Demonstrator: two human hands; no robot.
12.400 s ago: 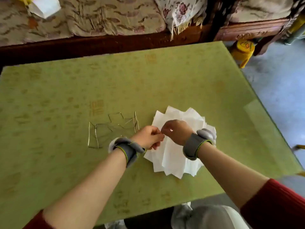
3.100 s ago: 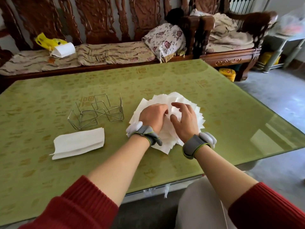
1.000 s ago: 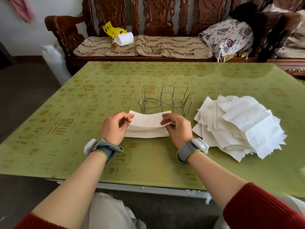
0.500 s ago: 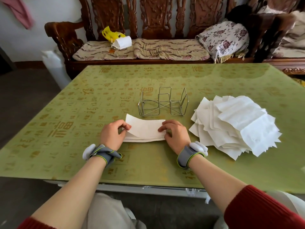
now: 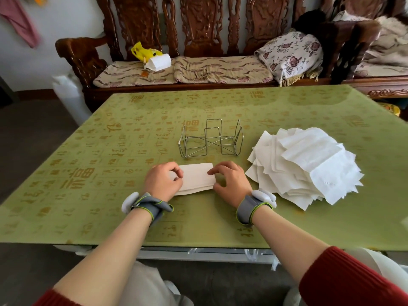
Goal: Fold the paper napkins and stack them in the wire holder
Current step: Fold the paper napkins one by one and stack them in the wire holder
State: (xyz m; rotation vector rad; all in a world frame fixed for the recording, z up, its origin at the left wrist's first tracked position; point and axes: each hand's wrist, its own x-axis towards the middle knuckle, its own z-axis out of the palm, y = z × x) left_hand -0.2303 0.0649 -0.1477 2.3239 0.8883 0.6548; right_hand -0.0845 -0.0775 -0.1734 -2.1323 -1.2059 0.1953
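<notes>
A folded white napkin (image 5: 195, 178) lies flat on the green table (image 5: 110, 195), just in front of the wire holder (image 5: 210, 140), which stands with nothing in it. My left hand (image 5: 162, 181) pinches the napkin's left end with curled fingers. My right hand (image 5: 230, 181) pinches its right end between thumb and forefinger. A loose pile of unfolded white napkins (image 5: 306, 164) spreads out to the right of my right hand.
A carved wooden bench (image 5: 198, 29) with cushions stands behind the table. A yellow bag and a white pack (image 5: 157, 61) lie on its seat, a flowered pillow (image 5: 291, 54) at its right. The table's near edge runs just below my wrists.
The napkin held raised and curved a second ago now lies folded flat on the table. Both hands lowered with it and still hold its ends.
</notes>
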